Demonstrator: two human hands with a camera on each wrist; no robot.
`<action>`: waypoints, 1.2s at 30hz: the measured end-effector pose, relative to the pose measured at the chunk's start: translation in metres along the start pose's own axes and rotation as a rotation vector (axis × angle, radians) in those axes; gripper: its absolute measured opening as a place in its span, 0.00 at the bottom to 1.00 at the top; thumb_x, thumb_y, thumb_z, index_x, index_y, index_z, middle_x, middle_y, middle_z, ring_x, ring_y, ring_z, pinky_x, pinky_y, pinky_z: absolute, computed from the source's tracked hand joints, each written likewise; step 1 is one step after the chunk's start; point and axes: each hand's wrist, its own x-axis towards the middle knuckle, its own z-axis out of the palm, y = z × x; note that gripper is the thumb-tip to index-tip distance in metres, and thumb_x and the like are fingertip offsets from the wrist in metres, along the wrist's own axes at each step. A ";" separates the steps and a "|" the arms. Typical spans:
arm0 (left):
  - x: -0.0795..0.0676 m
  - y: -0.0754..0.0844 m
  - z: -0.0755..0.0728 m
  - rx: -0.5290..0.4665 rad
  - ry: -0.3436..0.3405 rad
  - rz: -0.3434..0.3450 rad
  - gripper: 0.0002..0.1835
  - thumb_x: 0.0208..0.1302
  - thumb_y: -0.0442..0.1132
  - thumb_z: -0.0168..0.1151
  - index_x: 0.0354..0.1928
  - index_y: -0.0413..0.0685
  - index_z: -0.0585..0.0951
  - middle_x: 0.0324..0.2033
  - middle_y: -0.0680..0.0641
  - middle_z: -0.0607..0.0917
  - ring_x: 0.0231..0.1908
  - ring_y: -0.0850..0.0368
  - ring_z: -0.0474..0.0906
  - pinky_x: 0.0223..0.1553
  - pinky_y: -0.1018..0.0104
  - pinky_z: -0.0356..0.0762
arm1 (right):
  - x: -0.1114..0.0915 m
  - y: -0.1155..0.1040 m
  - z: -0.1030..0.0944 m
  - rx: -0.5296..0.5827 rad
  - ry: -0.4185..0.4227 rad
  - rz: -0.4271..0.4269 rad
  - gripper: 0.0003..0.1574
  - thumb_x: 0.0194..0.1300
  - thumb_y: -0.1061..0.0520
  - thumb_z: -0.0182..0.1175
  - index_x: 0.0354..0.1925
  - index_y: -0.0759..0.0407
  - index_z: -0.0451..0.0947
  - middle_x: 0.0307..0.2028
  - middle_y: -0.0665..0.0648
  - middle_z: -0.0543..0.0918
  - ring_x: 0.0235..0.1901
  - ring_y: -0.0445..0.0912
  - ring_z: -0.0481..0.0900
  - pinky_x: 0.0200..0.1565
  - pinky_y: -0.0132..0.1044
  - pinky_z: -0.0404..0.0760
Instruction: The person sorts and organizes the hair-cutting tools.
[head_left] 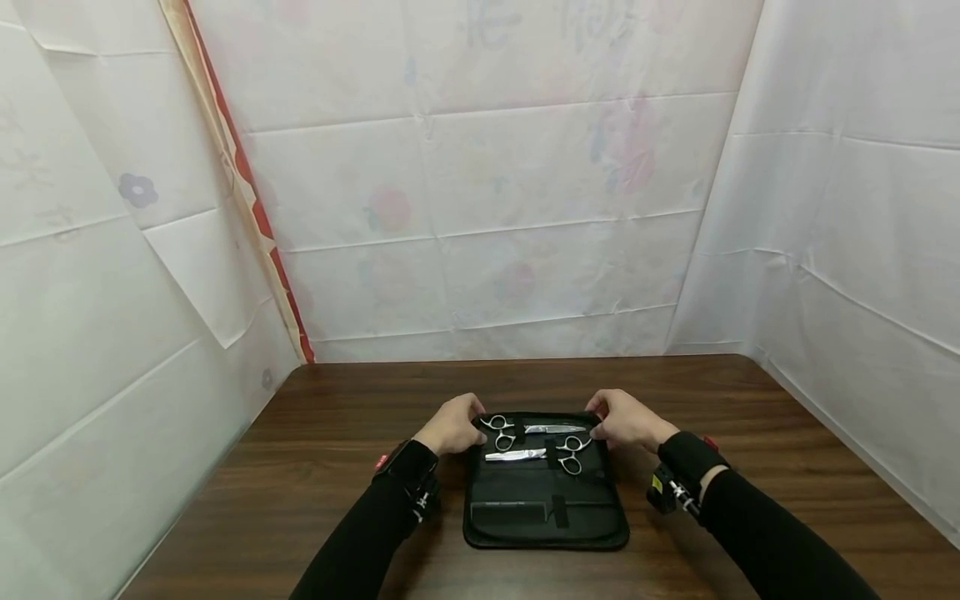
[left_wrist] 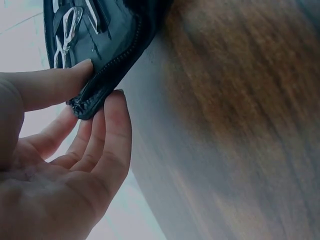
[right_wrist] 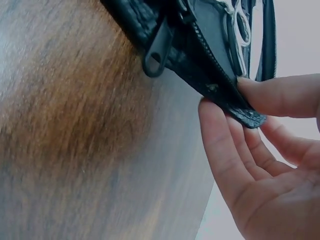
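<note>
A black zip case lies opened out on the wooden table in the head view, its inside facing up. Two pairs of silver scissors, an upper pair and a lower pair, are strapped across it. My left hand pinches the case's far left corner between thumb and fingers. At the far right corner, my right hand pinches the edge likewise. The zipper teeth run along the rim beside my left thumb. A black zip pull dangles from the rim in the right wrist view.
Brown wood tabletop surrounds the case. White printed sheets hang behind the table and along both sides. A red and cream strip runs down the back left corner. Black straps with small devices sit on both wrists.
</note>
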 end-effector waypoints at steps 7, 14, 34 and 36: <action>0.004 -0.002 -0.001 0.035 0.051 0.034 0.20 0.55 0.27 0.74 0.48 0.37 0.79 0.41 0.42 0.79 0.43 0.47 0.75 0.49 0.49 0.76 | 0.004 -0.001 0.001 -0.077 0.077 -0.040 0.21 0.56 0.73 0.68 0.48 0.70 0.76 0.36 0.61 0.75 0.27 0.49 0.78 0.30 0.42 0.82; 0.004 0.002 -0.003 0.043 0.114 0.043 0.18 0.56 0.28 0.73 0.49 0.38 0.79 0.45 0.41 0.78 0.46 0.46 0.74 0.52 0.48 0.75 | 0.005 -0.002 0.000 -0.171 0.146 -0.093 0.19 0.59 0.71 0.67 0.50 0.68 0.76 0.39 0.61 0.77 0.35 0.50 0.77 0.36 0.43 0.80; 0.002 0.007 0.001 0.073 0.268 0.074 0.17 0.60 0.28 0.72 0.47 0.43 0.76 0.45 0.43 0.76 0.43 0.46 0.77 0.48 0.50 0.77 | 0.006 -0.004 0.007 -0.251 0.305 -0.218 0.15 0.62 0.71 0.65 0.46 0.65 0.74 0.38 0.59 0.75 0.38 0.52 0.71 0.42 0.48 0.73; 0.002 0.008 0.000 0.076 0.276 0.073 0.16 0.60 0.28 0.72 0.46 0.44 0.76 0.44 0.44 0.75 0.42 0.47 0.76 0.47 0.51 0.77 | 0.006 -0.004 0.007 -0.250 0.312 -0.230 0.14 0.63 0.71 0.64 0.46 0.64 0.74 0.39 0.59 0.74 0.38 0.52 0.71 0.42 0.48 0.72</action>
